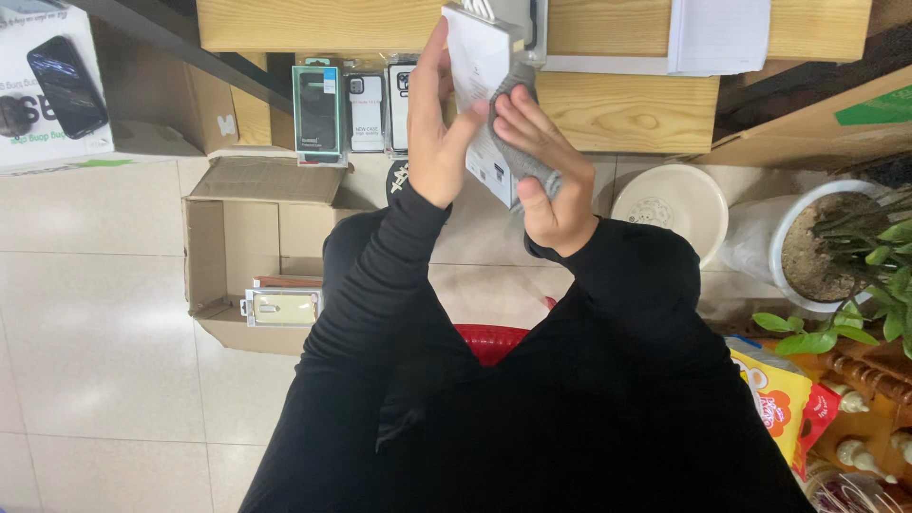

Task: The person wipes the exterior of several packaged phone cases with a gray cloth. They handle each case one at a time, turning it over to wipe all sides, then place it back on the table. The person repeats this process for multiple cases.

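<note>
A pale tiled floor (pixel 104 313) runs under a wooden bench (pixel 627 109) along the top of the head view, with the person in black sleeves looking down from above.

Just in front of the bench edge, both hands are raised around a white box (pixel 480 57), a flat pack whose long axis runs from upper left, near the bench, down to lower right toward the body. The left hand (pixel 435 133) stands upright at the box's left side, fingers stretched up along its face and thumb pressing its edge, so it is closed on the box. The right hand (pixel 543 180), below and right of the box, presses a grey cloth (pixel 518 142) against the box's lower part, fingers curled over the cloth. The two hands are equally close to the box.

Left of the box, packaged phone cases (pixel 353 106) stand against the bench. Lower left of it lies an open carton (pixel 249 252). Right of it sit a white bowl (pixel 671 201) and a potted plant (pixel 841 247).
</note>
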